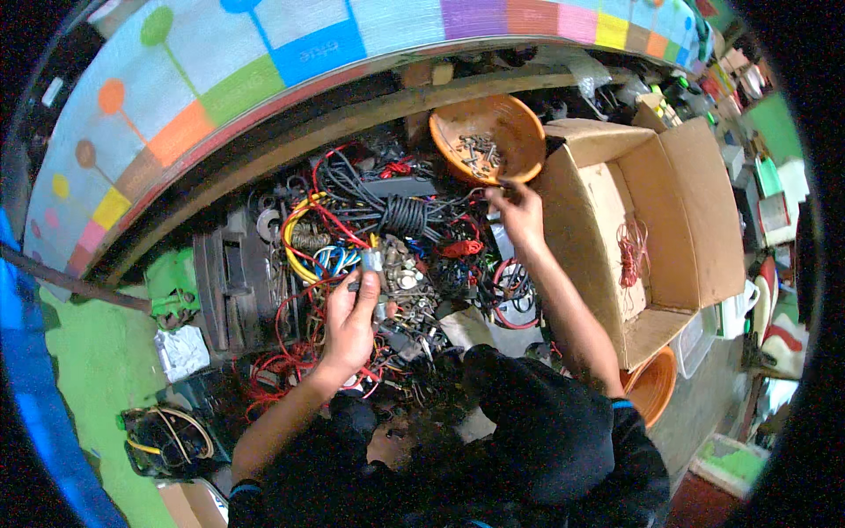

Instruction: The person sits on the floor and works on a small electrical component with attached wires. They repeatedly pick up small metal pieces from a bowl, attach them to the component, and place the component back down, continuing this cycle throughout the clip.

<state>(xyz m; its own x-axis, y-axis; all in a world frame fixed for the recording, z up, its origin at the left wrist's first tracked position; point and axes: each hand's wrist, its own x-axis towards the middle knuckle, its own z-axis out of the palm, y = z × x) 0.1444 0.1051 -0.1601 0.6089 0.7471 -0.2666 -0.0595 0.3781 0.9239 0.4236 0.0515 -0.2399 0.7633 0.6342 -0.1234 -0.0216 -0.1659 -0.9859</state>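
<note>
In the head view, the left hand (350, 326), at centre, gripped a grey metallic piece (373, 260) between thumb and fingers, above the heap of cables and hardware, near the black cable coil (405, 216); the right hand (521, 216), at upper centre, had its fingers drawn together beside the orange bowl (521, 130) of small metal parts (480, 155); whether it held anything could not be told; the step appeared to be hand-sorting; the next move called for a firm left grip and rim clearance.
</note>
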